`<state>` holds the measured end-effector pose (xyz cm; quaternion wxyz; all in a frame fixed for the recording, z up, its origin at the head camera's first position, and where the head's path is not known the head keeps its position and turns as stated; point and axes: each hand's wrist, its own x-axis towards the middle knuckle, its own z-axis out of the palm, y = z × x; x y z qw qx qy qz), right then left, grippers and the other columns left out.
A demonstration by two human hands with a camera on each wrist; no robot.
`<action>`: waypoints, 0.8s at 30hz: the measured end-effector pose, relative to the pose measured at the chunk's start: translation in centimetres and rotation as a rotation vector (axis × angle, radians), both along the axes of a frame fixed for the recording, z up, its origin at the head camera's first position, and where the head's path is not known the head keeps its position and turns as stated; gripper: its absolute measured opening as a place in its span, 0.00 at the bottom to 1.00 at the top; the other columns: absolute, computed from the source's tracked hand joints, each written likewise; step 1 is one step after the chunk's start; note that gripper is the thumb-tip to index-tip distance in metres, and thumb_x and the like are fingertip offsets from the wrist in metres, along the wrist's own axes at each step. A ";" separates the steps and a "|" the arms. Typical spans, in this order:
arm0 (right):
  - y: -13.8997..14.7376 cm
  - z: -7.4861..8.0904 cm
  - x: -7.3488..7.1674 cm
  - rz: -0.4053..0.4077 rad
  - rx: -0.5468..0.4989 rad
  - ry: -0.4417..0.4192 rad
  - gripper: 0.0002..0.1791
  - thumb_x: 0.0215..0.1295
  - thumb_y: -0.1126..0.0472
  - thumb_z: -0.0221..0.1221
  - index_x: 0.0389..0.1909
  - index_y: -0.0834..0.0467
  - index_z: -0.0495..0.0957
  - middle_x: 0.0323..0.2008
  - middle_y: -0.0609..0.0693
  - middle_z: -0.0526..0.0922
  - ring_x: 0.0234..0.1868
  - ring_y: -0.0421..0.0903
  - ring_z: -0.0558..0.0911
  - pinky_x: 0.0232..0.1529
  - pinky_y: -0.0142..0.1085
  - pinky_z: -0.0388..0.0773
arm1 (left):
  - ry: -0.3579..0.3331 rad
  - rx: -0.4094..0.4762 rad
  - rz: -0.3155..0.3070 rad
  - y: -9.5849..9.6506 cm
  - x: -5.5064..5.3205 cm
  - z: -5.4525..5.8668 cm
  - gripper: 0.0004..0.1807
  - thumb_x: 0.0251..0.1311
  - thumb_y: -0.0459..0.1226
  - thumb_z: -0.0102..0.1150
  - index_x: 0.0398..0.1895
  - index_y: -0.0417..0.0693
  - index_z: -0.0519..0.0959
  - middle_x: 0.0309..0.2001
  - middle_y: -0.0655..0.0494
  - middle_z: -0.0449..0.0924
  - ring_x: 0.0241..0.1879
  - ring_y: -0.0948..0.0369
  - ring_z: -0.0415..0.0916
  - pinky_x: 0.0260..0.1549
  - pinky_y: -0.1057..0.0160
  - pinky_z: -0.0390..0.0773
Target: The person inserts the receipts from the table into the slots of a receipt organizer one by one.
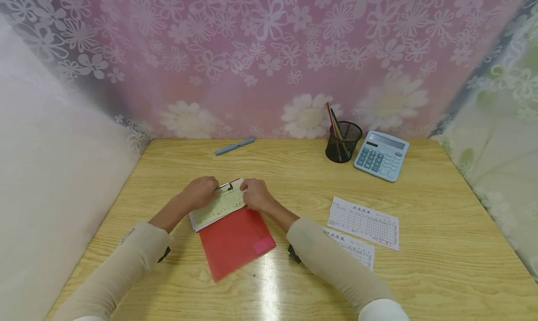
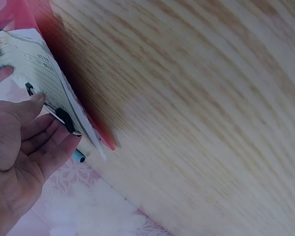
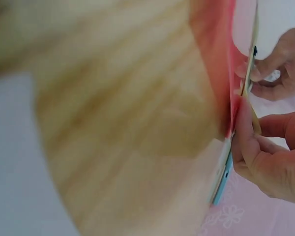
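On the table's left half lies a red clip folder, with a pink label near its lower right corner. Printed yellowish and white slips cover its top part. My left hand is at the top edge and pinches the wire clip with black ends. In the left wrist view, the thumb of the left hand presses the clip while the other fingers lie curled behind. At the slips' right edge my right hand pinches the paper between thumb and fingers, seen edge-on beside the right hand in its wrist view.
Two printed slips, one nearer the back and one partly under my right sleeve, lie to the right. A blue pen, a black mesh pen cup and a light blue calculator are along the back edge.
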<state>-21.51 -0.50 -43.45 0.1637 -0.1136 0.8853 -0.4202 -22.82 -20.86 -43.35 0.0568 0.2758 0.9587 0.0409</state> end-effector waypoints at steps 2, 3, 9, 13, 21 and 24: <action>0.3 0.2 -0.1 0.025 0.015 0.006 0.17 0.64 0.72 0.46 0.52 0.66 0.76 0.55 0.63 0.76 0.19 0.47 0.83 0.19 0.27 0.76 | 0.006 -0.015 -0.001 0.0 0.0 -0.1 0.05 0.61 0.33 0.58 0.34 0.38 0.78 0.32 0.50 0.77 0.32 0.57 0.75 0.34 0.58 0.77; 0.5 0.4 -0.1 0.038 0.033 0.014 0.17 0.65 0.71 0.47 0.51 0.65 0.76 0.53 0.63 0.77 0.19 0.46 0.83 0.19 0.28 0.76 | 0.014 -0.020 -0.004 0.0 0.0 -0.2 0.05 0.61 0.33 0.58 0.34 0.38 0.78 0.31 0.50 0.77 0.32 0.57 0.75 0.34 0.58 0.77; 2.7 1.0 -0.3 0.089 0.117 0.105 0.13 0.64 0.69 0.51 0.47 0.64 0.79 0.41 0.57 0.81 0.28 0.44 0.79 0.29 0.31 0.76 | 0.041 -0.045 -0.008 0.0 -0.1 -0.4 0.06 0.59 0.34 0.61 0.32 0.38 0.78 0.30 0.51 0.76 0.30 0.58 0.75 0.31 0.60 0.77; 5.2 1.1 -0.4 0.101 0.127 0.182 0.12 0.64 0.67 0.53 0.45 0.64 0.80 0.39 0.55 0.83 0.37 0.47 0.80 0.35 0.34 0.76 | 0.052 -0.053 0.000 0.2 -0.2 -0.5 0.07 0.59 0.35 0.62 0.32 0.38 0.78 0.30 0.50 0.76 0.30 0.58 0.75 0.31 0.60 0.77; 12.7 2.0 0.2 0.092 0.072 0.206 0.13 0.63 0.64 0.57 0.47 0.65 0.79 0.38 0.58 0.83 0.42 0.54 0.83 0.35 0.37 0.79 | 0.046 -0.053 -0.011 1.2 -0.5 -0.4 0.09 0.60 0.38 0.61 0.35 0.39 0.78 0.34 0.50 0.77 0.35 0.56 0.76 0.34 0.59 0.77; 15.7 2.1 0.6 0.076 0.093 0.207 0.14 0.63 0.64 0.58 0.48 0.66 0.78 0.38 0.58 0.82 0.42 0.55 0.83 0.35 0.38 0.80 | 0.038 -0.057 -0.014 1.7 -0.8 -0.4 0.09 0.60 0.38 0.61 0.36 0.40 0.78 0.35 0.50 0.77 0.36 0.55 0.77 0.35 0.58 0.78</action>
